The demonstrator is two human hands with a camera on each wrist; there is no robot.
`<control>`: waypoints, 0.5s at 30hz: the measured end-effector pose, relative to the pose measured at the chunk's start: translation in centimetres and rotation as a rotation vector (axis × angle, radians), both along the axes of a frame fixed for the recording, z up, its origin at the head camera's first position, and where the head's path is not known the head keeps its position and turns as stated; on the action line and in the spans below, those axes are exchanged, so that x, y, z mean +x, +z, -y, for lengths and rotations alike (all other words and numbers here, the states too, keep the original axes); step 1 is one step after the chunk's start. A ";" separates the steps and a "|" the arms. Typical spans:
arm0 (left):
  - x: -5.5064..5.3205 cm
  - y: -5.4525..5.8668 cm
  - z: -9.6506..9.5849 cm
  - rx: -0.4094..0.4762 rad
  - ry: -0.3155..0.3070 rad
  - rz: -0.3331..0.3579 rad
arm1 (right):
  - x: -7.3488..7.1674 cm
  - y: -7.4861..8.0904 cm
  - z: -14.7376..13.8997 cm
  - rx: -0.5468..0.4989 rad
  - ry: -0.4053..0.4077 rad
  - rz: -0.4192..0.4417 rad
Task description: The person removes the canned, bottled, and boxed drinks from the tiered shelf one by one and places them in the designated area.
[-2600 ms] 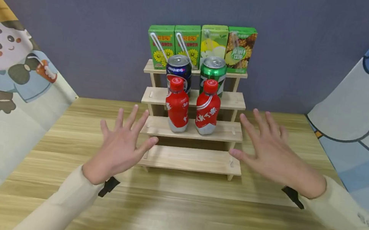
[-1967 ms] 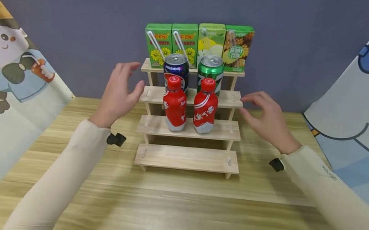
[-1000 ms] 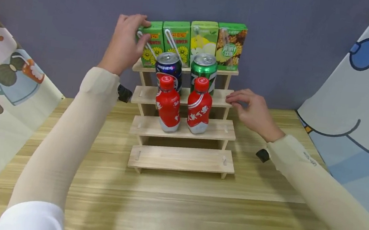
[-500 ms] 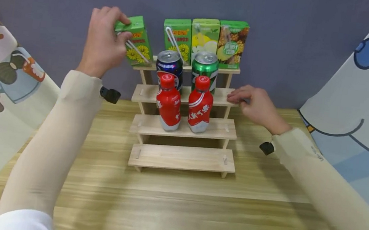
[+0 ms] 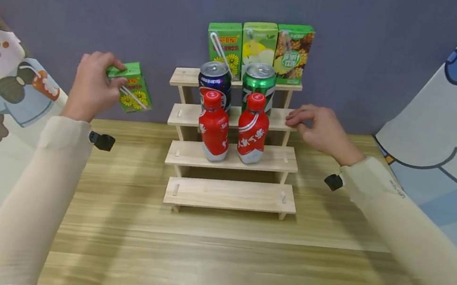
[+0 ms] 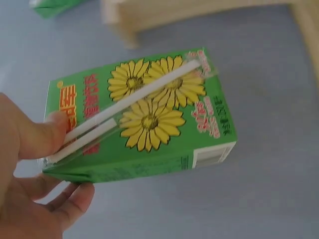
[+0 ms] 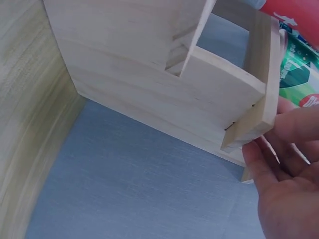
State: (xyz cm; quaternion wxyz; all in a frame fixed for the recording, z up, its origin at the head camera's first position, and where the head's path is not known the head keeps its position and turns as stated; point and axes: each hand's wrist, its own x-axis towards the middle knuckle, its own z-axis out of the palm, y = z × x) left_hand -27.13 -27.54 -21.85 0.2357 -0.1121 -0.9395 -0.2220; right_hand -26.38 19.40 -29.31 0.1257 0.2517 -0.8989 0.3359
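Note:
My left hand (image 5: 94, 85) grips a green juice box (image 5: 132, 90) by its top end, off to the left of the wooden tiered rack (image 5: 230, 195). Seen from the left wrist, yellow flowers and a white straw mark the carton's front, and the thumb presses beside the straw with fingers curled underneath. At the rack's right side, my right hand (image 5: 321, 131) pinches the end of the second tier from the top, thumb and fingers on either side of the board end (image 7: 256, 122). Another flower-printed juice box (image 5: 225, 47) stands on the top tier.
Beside that carton stand a pear juice box (image 5: 259, 44) and a pineapple juice box (image 5: 292, 55). Below are a blue can (image 5: 214, 81), a green can (image 5: 259, 84) and two red bottles (image 5: 215, 129). A grey wall (image 5: 159, 5) rises behind; printed panels flank both sides.
My left hand reached the leftmost juice box, lifted it off the top tier and carried it left and down, tilted. My right hand moved in to the rack's side and now holds there.

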 end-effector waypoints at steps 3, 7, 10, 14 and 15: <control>-0.6 -2.3 0.9 -0.009 -0.026 0.074 | -0.1 -0.2 0.0 0.001 -0.004 0.010; -1.5 -5.3 1.5 -0.013 -0.043 0.153 | 0.1 -0.3 -0.1 0.025 -0.029 0.027; -2.3 -7.3 1.6 -0.005 -0.055 0.183 | 0.1 -0.4 -0.3 0.042 -0.048 0.028; -3.4 -9.5 1.4 0.014 -0.067 0.199 | 0.2 -0.3 -0.3 0.045 -0.057 0.023; -3.7 -9.9 1.4 0.017 -0.070 0.205 | 0.2 -0.3 -0.3 0.045 -0.059 0.020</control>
